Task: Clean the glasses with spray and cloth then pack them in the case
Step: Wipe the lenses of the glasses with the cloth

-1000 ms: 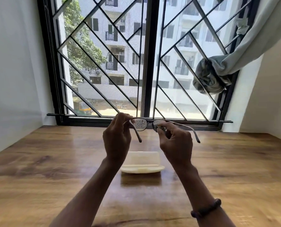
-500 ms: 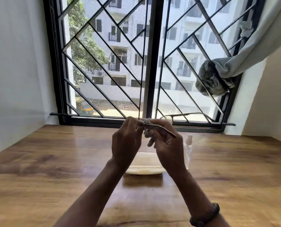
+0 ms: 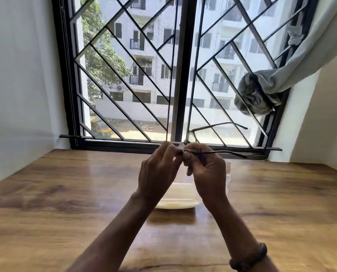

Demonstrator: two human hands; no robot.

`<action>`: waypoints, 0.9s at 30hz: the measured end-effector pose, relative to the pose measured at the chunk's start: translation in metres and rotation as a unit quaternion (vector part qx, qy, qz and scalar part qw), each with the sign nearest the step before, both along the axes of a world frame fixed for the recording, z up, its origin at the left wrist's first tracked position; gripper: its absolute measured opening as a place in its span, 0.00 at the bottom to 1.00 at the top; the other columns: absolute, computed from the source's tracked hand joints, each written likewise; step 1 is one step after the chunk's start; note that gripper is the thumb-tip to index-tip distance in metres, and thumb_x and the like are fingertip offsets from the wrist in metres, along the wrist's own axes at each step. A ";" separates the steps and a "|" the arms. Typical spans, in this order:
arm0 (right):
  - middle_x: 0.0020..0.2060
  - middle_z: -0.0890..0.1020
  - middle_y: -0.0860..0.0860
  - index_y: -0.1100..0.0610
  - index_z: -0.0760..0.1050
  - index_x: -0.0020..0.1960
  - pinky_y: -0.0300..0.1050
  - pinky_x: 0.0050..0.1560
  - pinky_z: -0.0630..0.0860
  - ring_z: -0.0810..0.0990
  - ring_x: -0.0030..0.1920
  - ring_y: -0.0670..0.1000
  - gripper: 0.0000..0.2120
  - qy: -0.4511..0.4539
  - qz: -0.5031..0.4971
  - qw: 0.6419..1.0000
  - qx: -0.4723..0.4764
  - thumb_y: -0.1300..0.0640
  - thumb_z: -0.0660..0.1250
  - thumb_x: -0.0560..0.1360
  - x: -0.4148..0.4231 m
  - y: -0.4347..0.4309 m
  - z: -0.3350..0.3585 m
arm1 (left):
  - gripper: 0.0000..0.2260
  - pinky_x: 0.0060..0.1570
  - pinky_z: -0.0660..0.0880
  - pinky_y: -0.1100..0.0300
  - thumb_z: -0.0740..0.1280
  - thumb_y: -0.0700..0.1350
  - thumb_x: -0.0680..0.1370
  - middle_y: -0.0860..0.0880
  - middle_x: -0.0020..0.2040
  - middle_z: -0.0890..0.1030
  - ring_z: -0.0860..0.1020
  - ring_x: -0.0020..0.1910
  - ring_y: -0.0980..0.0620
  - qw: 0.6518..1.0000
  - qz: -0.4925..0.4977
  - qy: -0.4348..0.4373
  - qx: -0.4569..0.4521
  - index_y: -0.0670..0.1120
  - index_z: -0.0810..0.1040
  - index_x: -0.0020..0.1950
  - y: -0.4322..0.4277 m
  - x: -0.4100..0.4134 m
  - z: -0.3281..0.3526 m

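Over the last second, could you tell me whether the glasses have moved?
Yes: the glasses have turned, and their temples now point right along the window sill.

Brown wood-grain tabletop (image 3: 46, 193) below black-framed window with diagonal metal grille (image 3: 180, 75), knotted grey fabric curtain (image 3: 254, 99) at right, plain white walls (image 3: 16, 75) either side.

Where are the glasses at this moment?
In the head view the glasses are centre frame, level with the window sill, pinched between the left hand and the right hand, above a pale cream object on the wooden table.
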State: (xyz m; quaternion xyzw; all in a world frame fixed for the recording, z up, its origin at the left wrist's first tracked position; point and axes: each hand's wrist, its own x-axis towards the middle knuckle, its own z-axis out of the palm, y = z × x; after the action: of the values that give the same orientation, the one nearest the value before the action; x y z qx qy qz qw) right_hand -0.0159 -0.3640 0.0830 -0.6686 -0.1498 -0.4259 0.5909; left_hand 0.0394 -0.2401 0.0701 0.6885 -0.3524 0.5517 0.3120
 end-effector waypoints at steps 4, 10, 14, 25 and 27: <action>0.29 0.80 0.54 0.61 0.81 0.47 0.38 0.27 0.67 0.72 0.28 0.51 0.08 0.051 0.122 0.984 0.119 0.72 0.67 0.76 -0.002 -0.010 0.007 | 0.06 0.32 0.74 0.61 0.70 0.46 0.81 0.48 0.47 0.81 0.78 0.36 0.53 1.000 -0.005 -0.007 -0.008 0.44 0.83 0.50 -0.002 -0.003 0.002; 0.30 0.79 0.52 0.58 0.82 0.44 0.34 0.27 0.67 0.75 0.30 0.47 0.06 0.090 0.231 0.945 0.214 0.67 0.69 0.72 -0.004 -0.012 0.012 | 0.02 0.37 0.80 0.53 0.70 0.43 0.82 0.48 0.48 0.81 0.81 0.42 0.49 0.999 -0.034 -0.012 -0.008 0.45 0.80 0.51 -0.004 -0.002 0.003; 0.31 0.80 0.51 0.60 0.80 0.47 0.35 0.29 0.69 0.77 0.30 0.45 0.06 0.108 0.281 0.917 0.261 0.66 0.69 0.71 -0.005 -0.014 0.014 | 0.02 0.35 0.81 0.50 0.71 0.42 0.81 0.47 0.47 0.80 0.82 0.43 0.47 1.000 -0.022 -0.013 0.006 0.44 0.80 0.51 0.001 0.000 0.003; 0.38 0.77 0.50 0.59 0.78 0.53 0.33 0.32 0.73 0.74 0.31 0.42 0.10 0.084 0.423 0.819 0.378 0.60 0.59 0.79 -0.013 -0.050 0.027 | 0.06 0.35 0.80 0.52 0.70 0.44 0.82 0.48 0.47 0.79 0.81 0.40 0.47 0.999 -0.001 0.033 -0.031 0.42 0.81 0.50 0.017 0.017 0.002; 0.41 0.78 0.50 0.60 0.77 0.55 0.32 0.34 0.73 0.75 0.34 0.43 0.08 0.071 0.438 0.807 0.389 0.61 0.61 0.78 -0.011 -0.056 0.025 | 0.07 0.34 0.79 0.51 0.70 0.45 0.82 0.47 0.47 0.79 0.80 0.39 0.46 0.998 -0.004 0.041 -0.047 0.41 0.81 0.50 0.019 0.018 0.004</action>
State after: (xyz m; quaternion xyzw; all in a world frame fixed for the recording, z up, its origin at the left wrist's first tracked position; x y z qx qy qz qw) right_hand -0.0271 -0.4204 0.1084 -0.2748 -0.2065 -0.0952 0.9342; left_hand 0.0575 -0.2213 0.0741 0.6936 -0.3163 0.5377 0.3602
